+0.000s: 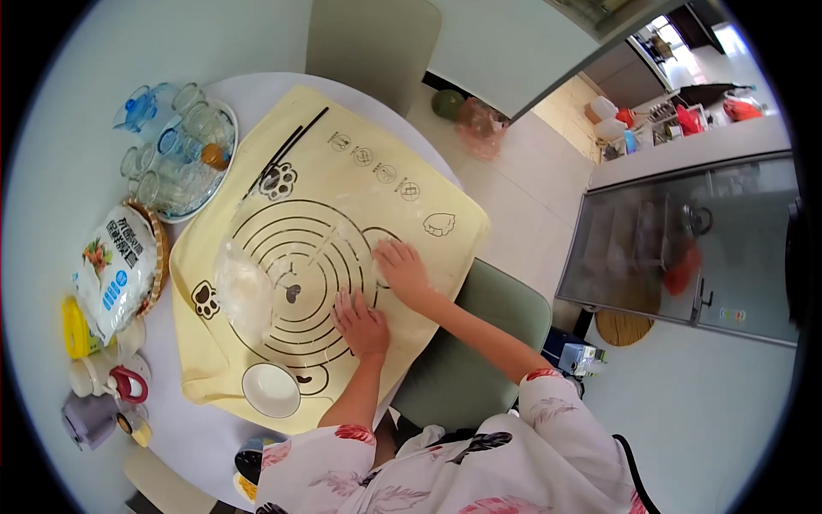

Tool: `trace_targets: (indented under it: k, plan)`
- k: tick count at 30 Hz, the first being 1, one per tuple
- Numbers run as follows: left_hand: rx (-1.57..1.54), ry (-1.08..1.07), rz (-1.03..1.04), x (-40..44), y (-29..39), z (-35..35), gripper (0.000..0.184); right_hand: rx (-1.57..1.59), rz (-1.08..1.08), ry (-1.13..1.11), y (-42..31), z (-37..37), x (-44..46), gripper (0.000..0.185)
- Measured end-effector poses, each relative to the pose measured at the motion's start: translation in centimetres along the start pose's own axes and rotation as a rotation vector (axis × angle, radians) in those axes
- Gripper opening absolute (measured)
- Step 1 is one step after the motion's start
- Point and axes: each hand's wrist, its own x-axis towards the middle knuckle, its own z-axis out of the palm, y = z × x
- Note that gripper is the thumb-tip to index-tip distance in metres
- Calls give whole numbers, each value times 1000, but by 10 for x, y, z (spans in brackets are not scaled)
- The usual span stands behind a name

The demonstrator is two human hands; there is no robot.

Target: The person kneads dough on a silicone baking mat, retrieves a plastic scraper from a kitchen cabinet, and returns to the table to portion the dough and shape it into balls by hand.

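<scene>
My left hand [360, 326] lies flat, fingers spread, on a pale yellow pastry mat [428, 283] near the edge of its printed rings. To the right and farther up the mat, my right hand [401, 267] also rests flat with its fingers stretched out. Neither hand holds anything. Left of my hands, a clear plastic bag [244, 291] with something whitish in it sits on the mat. A white bowl [271, 391] stands at the mat's near left edge. A pair of dark chopsticks [288, 147] lies along the far left side.
On the round table's left stand a tray of glasses [204, 128], a basket [158, 248] with a printed plastic package [118, 267], and several jars and cups. A grey-green chair [488, 343] is beside me; another chair [372, 47] stands across the table.
</scene>
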Motion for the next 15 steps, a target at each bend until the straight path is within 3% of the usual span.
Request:
trace_targets:
  k: [2, 4, 7, 8, 10, 12, 14, 15]
  plan:
    - [10, 19, 4, -1, -1, 1, 45, -23, -9, -34, 1, -12, -6, 34]
    - [4, 17, 11, -1, -1, 1, 45, 164, 268, -233, 4, -23, -6, 23]
    - [-1, 11, 12, -1, 0, -1, 45, 285, 469, -343, 17, -50, -9, 12]
    - [1, 6, 4, 0, 0, -1, 45, 284, 474, -335, 20, -61, -11, 12]
    - [2, 19, 16, -1, 0, -2, 44, 147, 417, -4, 20, -91, -14, 12]
    - [2, 29, 27, -1, 0, -2, 44, 76, 382, 37, 27, -85, -31, 15]
    - [4, 37, 17, 0, 0, -1, 44, 19, 131, -20, 35, -62, -56, 16]
    - [3, 36, 22, 0, 0, -1, 44, 17, 136, -18, 31, -70, -58, 16]
